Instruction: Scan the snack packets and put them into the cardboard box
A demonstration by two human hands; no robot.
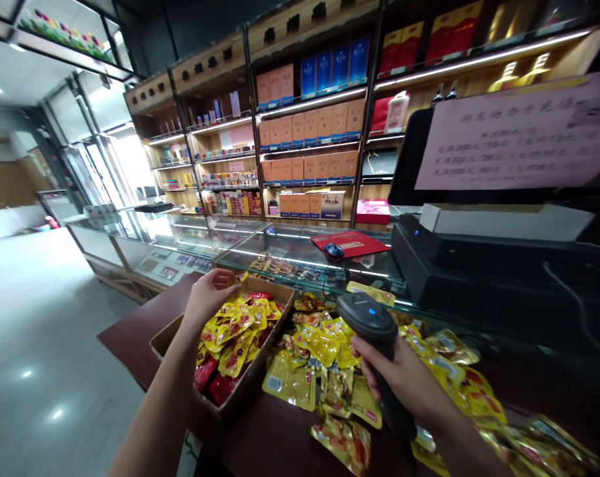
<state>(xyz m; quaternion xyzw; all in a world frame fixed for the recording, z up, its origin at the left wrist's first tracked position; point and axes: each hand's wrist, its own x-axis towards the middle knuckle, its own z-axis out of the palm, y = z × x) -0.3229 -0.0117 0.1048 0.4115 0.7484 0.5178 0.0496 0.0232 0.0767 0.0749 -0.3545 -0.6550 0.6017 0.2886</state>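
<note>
My right hand (pixel 404 374) was wrapped round the grip of a black scanner (pixel 366 315), its head tilted up over the loose packets on the right. I judged it light but rigid, steadiest held by the handle, where the fingers close round it, and not something to drop.

My left hand (pixel 215 291) was curled above the far end of a cardboard box (pixel 270 287), a bit of yellow foil (pixel 244 276) showing by the fingertips; I could not tell whether they were clamped on it or only near it.

The packets looked light, soft and slick, likely to slide over one another, so a crimped edge or corner seemed the place to pinch. Squeezing the plump middle could have made one slip.

The box stood open on the left of the dark red desk (pixel 250 434), yellow packets (pixel 235 324) heaped inside with red packets (pixel 223 389) at the near end. Just right of it, more gold and yellow packets (pixel 319 341) lay spread over the desk, outside any container. Beyond, a glass case (pixel 290 245) had goods beneath its top.
</note>
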